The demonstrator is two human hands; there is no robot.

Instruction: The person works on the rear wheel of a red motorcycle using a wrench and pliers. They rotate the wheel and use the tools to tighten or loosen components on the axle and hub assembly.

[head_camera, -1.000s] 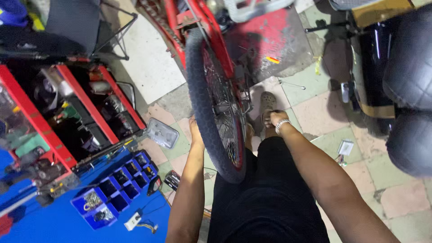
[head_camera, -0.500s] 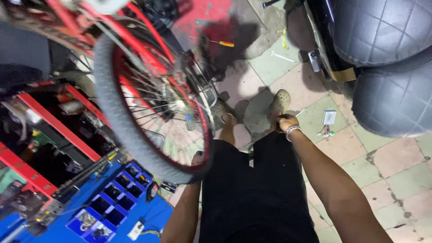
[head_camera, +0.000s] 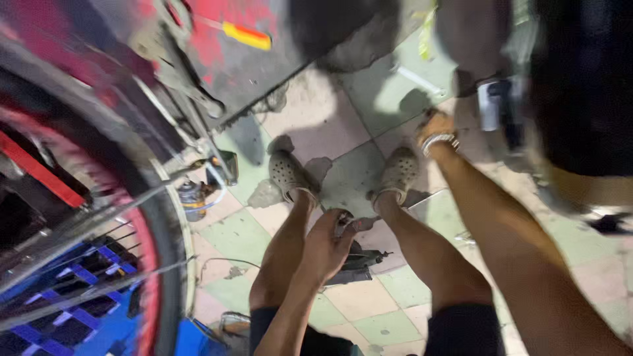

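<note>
Head view, looking straight down at a tiled floor point(head_camera: 343, 112) between the person's own legs. Left hand point(head_camera: 326, 247) is low at centre, around 6 o'clock, fingers curled together on a small dark tool point(head_camera: 359, 260) lying on the floor between the shins; looks like a grip on its upper end, but blur hides exactly how tight. The tool's body sticks out toward 3 o'clock from under the hand, resting on a pinkish tile. Right hand point(head_camera: 435, 125) is stretched well away toward 1 o'clock, a metal bracelet at the wrist, just short of a blurred grey part point(head_camera: 491, 105) hanging off a dark vehicle body point(head_camera: 580, 86) at the right edge; can't tell whether those fingers are open, closed or touching anything. So the hands are well apart, left near the feet, right out past them. Both feet wear pale perforated clogs: left clog point(head_camera: 287, 173) at 11 o'clock of the left hand, right clog point(head_camera: 400, 170) at 1 o'clock of it. A red-rimmed spoked wheel point(head_camera: 148, 250) with black tyre fills the left side, 9 o'clock, red frame above it. A small dark can point(head_camera: 192, 200) sits on the floor just beside the tyre. A blue compartment tray point(head_camera: 79, 310) shows through the spokes at 8 o'clock.
</note>
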